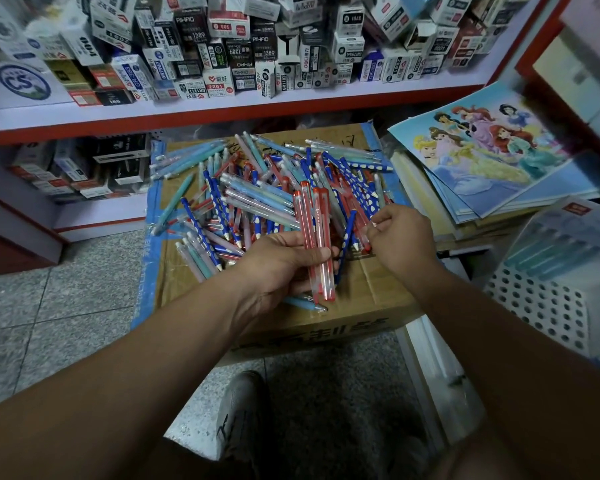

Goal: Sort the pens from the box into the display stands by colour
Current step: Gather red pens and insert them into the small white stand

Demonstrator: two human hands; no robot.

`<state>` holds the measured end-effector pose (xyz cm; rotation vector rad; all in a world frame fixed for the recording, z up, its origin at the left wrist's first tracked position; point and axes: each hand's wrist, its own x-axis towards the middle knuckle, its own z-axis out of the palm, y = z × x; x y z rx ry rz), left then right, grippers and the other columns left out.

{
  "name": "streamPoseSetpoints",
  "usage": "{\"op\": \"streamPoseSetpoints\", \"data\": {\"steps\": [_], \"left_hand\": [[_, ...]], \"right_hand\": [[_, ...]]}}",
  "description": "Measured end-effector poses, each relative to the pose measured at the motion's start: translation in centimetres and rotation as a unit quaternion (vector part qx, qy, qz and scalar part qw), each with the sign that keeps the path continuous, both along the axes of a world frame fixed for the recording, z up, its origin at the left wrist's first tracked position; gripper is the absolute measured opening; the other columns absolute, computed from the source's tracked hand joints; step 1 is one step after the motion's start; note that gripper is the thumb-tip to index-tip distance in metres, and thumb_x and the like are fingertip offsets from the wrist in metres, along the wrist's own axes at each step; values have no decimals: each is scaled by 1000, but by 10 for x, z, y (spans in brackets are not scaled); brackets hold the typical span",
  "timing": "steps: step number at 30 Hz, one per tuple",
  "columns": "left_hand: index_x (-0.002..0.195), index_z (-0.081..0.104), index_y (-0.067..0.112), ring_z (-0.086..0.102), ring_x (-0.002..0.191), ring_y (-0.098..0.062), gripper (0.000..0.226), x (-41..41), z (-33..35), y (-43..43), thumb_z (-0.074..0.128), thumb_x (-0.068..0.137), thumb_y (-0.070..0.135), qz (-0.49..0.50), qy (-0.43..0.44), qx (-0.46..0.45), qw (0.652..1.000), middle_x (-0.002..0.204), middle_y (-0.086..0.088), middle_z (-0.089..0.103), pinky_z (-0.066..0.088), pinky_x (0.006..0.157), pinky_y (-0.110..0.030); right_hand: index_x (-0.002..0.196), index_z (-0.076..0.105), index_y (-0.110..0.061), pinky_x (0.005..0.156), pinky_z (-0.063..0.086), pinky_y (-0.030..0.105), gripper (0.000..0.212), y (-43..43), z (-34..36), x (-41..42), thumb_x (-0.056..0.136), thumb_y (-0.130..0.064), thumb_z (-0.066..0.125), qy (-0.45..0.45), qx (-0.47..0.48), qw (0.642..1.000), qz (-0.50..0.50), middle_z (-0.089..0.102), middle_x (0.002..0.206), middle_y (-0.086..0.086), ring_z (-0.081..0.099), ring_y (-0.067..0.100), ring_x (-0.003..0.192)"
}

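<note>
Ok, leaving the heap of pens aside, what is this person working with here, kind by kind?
Brown cardboard box: 1
White perforated plastic display stand: 1
Hands: 2, left hand gripping red translucent pens, right hand
Total: 4
The loose coloured plastic pens are too heaped to count.

Pens (257, 195) lie heaped on the box (371, 282), shelves (222, 107) behind it, posters (482, 150) to its right.

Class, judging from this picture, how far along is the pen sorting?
Done: a display stand at right seems to hold bluish pens. In hand: the left hand grips red pens; the right hand picks at the mixed pile. Left: that pile, on the box.
</note>
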<state>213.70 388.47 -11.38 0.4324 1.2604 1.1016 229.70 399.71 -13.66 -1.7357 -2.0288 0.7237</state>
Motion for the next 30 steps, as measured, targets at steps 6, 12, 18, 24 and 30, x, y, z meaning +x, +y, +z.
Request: {"op": "streamPoseSetpoints", "data": {"steps": [6, 12, 18, 24, 30], "left_hand": [[99, 72, 5, 72, 80, -18, 16, 10, 8, 6, 66, 86, -1, -1, 16, 9, 1000, 91, -7, 75, 59, 69, -33], [97, 71, 2, 71, 74, -16, 13, 40, 20, 14, 64, 87, -2, -33, 17, 29, 999, 83, -7, 74, 55, 59, -28], [94, 68, 3, 71, 68, -13, 12, 103, 29, 26, 62, 87, -5, -80, -15, 49, 995, 80, -5, 74, 54, 53, -24], [90, 72, 4, 67, 72, -26, 11, 163, 23, 30, 68, 82, -3, -135, 25, 53, 989, 83, -14, 73, 55, 58, -29], [99, 73, 0, 67, 72, -26, 15, 190, 6, 44, 69, 85, -2, -141, 70, 57, 986, 93, -17, 73, 54, 69, -35]], "right_hand": [[114, 67, -8, 74, 48, 20, 21, -8, 14, 14, 95, -7, 59, 93, -36, 993, 57, 65, 89, 2, 65, 13, 84], [84, 55, -13, 46, 47, 27, 14, -28, 40, 56, 95, -6, 59, 241, -200, 947, 68, 59, 65, 9, 56, 17, 54], [93, 61, 4, 51, 53, 27, 13, -41, 62, 144, 98, -9, 60, 295, -132, 946, -3, 60, 68, 18, 59, 20, 57], [97, 54, -19, 52, 54, 33, 24, -42, 67, 210, 90, 1, 65, 280, -75, 951, -107, 70, 77, 19, 70, 28, 67], [78, 53, -19, 64, 58, 50, 28, -39, 37, 263, 91, -44, 58, 205, 1, 963, -177, 66, 75, 13, 68, 36, 71]]}}
